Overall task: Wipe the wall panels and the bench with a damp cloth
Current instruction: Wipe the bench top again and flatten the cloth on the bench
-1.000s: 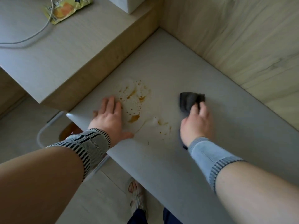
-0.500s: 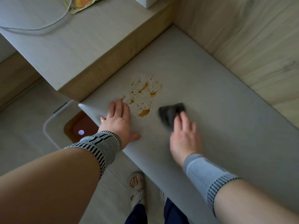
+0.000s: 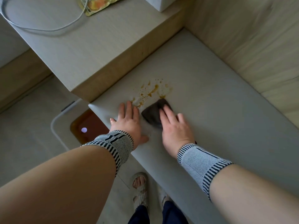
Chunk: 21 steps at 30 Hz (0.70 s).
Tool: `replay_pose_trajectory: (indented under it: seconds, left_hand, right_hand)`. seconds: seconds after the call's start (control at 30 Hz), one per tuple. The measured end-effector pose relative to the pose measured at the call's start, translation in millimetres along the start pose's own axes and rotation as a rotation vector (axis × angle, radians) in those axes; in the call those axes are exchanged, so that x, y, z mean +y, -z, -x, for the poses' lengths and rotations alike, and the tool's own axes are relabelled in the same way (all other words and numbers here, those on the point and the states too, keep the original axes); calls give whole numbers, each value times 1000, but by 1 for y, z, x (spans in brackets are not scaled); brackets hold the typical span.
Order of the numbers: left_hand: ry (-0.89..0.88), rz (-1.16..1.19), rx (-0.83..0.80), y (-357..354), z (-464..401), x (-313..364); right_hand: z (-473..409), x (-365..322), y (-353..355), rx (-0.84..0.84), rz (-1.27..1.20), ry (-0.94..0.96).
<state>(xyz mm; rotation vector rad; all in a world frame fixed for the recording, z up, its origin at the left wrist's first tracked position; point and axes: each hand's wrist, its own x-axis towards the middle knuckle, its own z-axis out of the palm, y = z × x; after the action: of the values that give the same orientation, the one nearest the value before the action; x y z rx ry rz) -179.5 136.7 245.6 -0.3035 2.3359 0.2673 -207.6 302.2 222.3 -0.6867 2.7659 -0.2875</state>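
Observation:
A dark grey cloth (image 3: 152, 113) lies flat on the pale grey bench (image 3: 218, 110), just below an orange-brown splatter stain (image 3: 152, 91). My right hand (image 3: 175, 130) presses down on the cloth with straight fingers. My left hand (image 3: 129, 122) rests flat on the bench beside it, near the bench's left corner, fingers spread. Light wood wall panels (image 3: 252, 42) rise along the bench's far right side.
A raised wooden ledge (image 3: 77, 50) borders the bench on the left, carrying a white cable (image 3: 48, 29), a yellow packet (image 3: 98, 4) and a pale box (image 3: 160, 3). Below the corner stands a white-rimmed bin (image 3: 64, 120) with a brown inside. My sandalled feet (image 3: 140, 189) stand on the floor.
My right hand slid the cloth leftward across the bench, over the lower part of the stain, until it sat next to my left hand. The lower splatter marks are gone.

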Motion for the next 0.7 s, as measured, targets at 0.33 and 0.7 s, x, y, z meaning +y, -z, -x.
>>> replay_pose_trajectory:
  seconds: [0.33,0.7]
  left_hand:
    - [5,11,-44,0,-3,1]
    - [17,37,-42,-1,-3,1]
  right_hand:
    - [-76,24,29,68,55,-334]
    - [-107,44,44,30,106,-374]
